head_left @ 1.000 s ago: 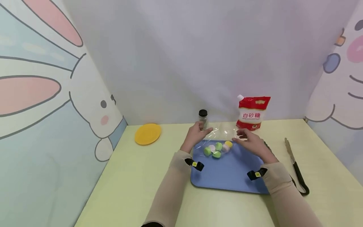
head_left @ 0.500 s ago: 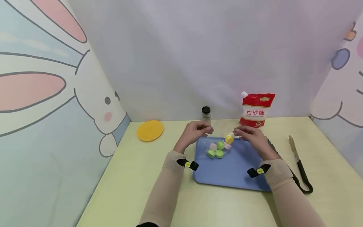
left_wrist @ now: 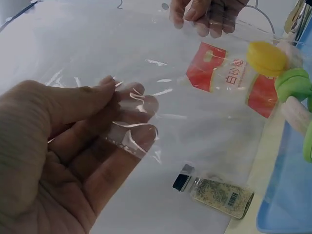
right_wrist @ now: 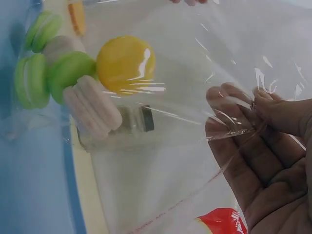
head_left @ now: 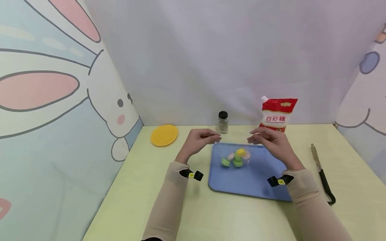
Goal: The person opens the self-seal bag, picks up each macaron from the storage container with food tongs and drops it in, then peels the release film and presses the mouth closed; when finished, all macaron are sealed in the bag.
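Note:
A clear plastic bag (right_wrist: pixel 175 53) stretches between my two hands above the blue tray (head_left: pixel 238 184). Its upper left corner is pinched between thumb and fingers of my left hand (head_left: pixel 200 140). My right hand (head_left: pixel 272 142) pinches the opposite corner, where a thin strip with red print (right_wrist: pixel 180 202) runs along the film. Macarons lie low in the bag: a yellow macaron (right_wrist: pixel 126 63), green macarons (right_wrist: pixel 70 73) and pale pink macarons (right_wrist: pixel 92 107). In the head view the film itself is barely visible; the macarons (head_left: pixel 237 161) appear bunched over the tray.
Behind the tray stand a black-capped seasoning jar (head_left: pixel 223 123) and a red and white sugar pouch (head_left: pixel 277 113), partly covered by my right hand. A yellow plate (head_left: pixel 164 135) lies at the back left. Tongs with black handles (head_left: pixel 325 184) lie at the right, partly behind my forearm.
My hands have spread slightly apart, keeping their pinch on the bag. The macarons have shifted, the yellow one dropping against the others. The head view has turned slightly left.

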Tool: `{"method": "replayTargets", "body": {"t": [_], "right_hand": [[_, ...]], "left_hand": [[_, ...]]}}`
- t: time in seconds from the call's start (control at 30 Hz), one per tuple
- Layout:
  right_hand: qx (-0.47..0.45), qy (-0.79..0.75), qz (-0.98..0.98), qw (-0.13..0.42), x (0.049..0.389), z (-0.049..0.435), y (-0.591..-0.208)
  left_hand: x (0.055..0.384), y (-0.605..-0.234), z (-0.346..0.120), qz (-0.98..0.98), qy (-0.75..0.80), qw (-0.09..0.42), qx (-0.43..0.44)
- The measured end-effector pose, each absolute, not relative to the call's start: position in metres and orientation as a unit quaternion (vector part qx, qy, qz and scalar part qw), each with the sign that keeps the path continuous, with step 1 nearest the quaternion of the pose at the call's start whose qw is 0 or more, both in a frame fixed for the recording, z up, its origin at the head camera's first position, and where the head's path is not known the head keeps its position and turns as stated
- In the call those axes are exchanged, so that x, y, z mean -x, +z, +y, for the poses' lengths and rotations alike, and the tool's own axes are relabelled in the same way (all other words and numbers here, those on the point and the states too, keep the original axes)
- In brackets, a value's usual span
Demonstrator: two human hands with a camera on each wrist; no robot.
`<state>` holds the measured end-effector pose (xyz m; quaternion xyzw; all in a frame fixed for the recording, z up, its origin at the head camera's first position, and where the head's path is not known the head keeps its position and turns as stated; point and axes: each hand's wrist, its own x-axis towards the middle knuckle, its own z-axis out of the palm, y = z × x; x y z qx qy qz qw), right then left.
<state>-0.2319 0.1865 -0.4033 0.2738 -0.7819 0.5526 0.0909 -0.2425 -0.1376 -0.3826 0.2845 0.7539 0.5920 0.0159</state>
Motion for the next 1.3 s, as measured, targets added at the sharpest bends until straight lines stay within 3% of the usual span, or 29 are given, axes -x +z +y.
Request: {"method": "replayTargets", "body": {"t": [0.23,0.5,0.87,1.3], "right_hand": [[-0.322,0.578,-0.748,0.053,0.2319,0.1876,-0.4037],[-0.346,0.602,-0.717,0.061,0.2330,0.1931,-0.4033],[-0.406,0.572,-0.705,0.107,0.2331,0.1913,-0.4026],[-0.352,0.516,-0.769,0.138,0.2369,0.1953,-0.4102]], "left_hand": [[0.2433,-0.3838,-0.1389,0.731,0.608,0.031,-0.308],[0.2478,-0.3864,-0.1409,0.708,0.625,0.057,-0.325],[0.2479,-0.3834,-0.1406,0.731,0.583,-0.001,-0.354],[0.2454,-0.3811,-0.1387,0.733,0.566,-0.009,-0.377]]}}
